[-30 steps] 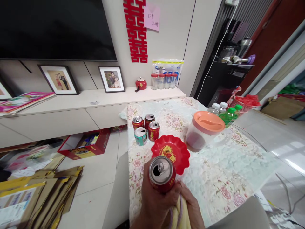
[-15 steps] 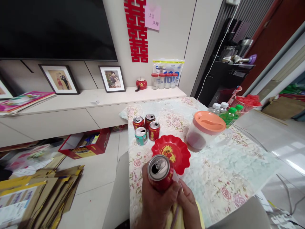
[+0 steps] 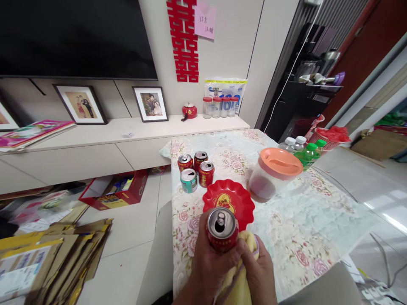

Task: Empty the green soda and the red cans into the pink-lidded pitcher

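Floral-printed fabric covers the surface (image 3: 302, 228), which is set in front of a low white shelf (image 3: 95, 135). At the near edge of the surface, the left hand (image 3: 208, 267) is clamped around the lower body of a red can (image 3: 222, 231), gripped from below. The can is a smooth metal cylinder, held nearly upright above the surface, with its opened silver top turned toward the camera. The right hand (image 3: 260, 271) is closed on a soft yellow cloth (image 3: 238, 284), which is pressed against the right side of the can. Both hands are held together, meeting at the can. Just behind the can, a glossy scalloped red dish (image 3: 230, 197) is seen. Farther back, four opened cans (image 3: 195, 169) are grouped at the left, and a translucent pitcher (image 3: 275, 173) with an orange lid is placed at the right.
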The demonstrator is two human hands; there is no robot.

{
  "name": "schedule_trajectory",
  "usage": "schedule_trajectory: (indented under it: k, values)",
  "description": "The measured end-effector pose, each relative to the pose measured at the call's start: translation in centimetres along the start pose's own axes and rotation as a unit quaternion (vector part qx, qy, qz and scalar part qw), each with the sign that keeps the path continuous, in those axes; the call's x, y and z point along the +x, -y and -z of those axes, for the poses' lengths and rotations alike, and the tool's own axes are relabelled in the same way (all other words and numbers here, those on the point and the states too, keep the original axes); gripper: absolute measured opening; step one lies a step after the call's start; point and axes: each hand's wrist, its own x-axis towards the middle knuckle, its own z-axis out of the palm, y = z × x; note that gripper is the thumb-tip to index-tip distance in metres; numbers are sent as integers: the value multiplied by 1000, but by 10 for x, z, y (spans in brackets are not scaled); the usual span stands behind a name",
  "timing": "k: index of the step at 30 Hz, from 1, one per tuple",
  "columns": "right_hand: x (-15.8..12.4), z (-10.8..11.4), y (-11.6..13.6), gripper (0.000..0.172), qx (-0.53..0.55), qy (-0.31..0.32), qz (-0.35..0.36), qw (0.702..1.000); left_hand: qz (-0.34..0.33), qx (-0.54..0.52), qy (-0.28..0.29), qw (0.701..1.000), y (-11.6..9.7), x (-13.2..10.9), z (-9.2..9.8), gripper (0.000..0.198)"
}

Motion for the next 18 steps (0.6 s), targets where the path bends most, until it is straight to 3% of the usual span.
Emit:
schedule_trajectory:
  k: [3,7,12,15,18]
  values:
    - [-5,6,0,42,-64,-36,78,994,45,-40,32,998,-2,0,-1,62]
    - [-13,9,9,44,-187,-9,209,960,39,-61,57,996,-10,1,-4,65]
    - [-12,3,29,40,-226,-6,312,923,58,-7,80,995,-11,-3,-4,58]
    - [-5,-6,42,42,-254,27,311,915,32,-6,72,997,1,-5,1,64]
    - [2,-18,53,47,-235,30,240,941,3,-10,64,998,9,-4,7,71]
